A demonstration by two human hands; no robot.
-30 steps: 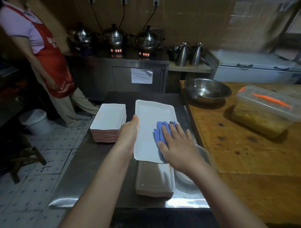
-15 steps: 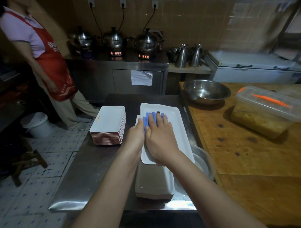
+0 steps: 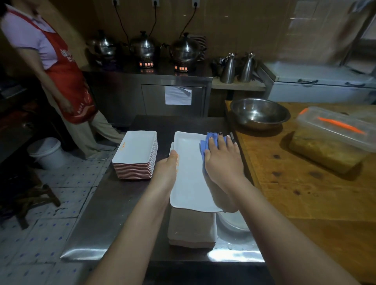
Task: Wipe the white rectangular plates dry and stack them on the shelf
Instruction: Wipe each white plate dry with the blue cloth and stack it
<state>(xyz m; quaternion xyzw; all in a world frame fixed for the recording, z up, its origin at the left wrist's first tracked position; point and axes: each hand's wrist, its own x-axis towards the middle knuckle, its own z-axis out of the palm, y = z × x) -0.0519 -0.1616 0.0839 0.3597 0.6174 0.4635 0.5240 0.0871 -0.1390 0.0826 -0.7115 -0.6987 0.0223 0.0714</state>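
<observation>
Over a low stack of plates (image 3: 192,229) on the steel counter (image 3: 114,203), the left hand (image 3: 166,168) grips the white rectangular plate (image 3: 189,177) by its left edge, while the right hand (image 3: 221,162) presses straight fingers (image 3: 222,143) on a blue cloth (image 3: 205,143) at its far right corner.

The room is dim. Tan tiles cover the back wall (image 3: 244,30), with three sockets (image 3: 154,2) along the top edge of the view. The floor (image 3: 40,234) is white tile dotted with blue. A steel cabinet (image 3: 126,95) stands against the wall, with a white chest freezer (image 3: 317,87) further right. A steel counter (image 3: 105,213) stands right beside a worn wooden counter (image 3: 305,193). A wooden stool (image 3: 30,199) sits at left.
</observation>
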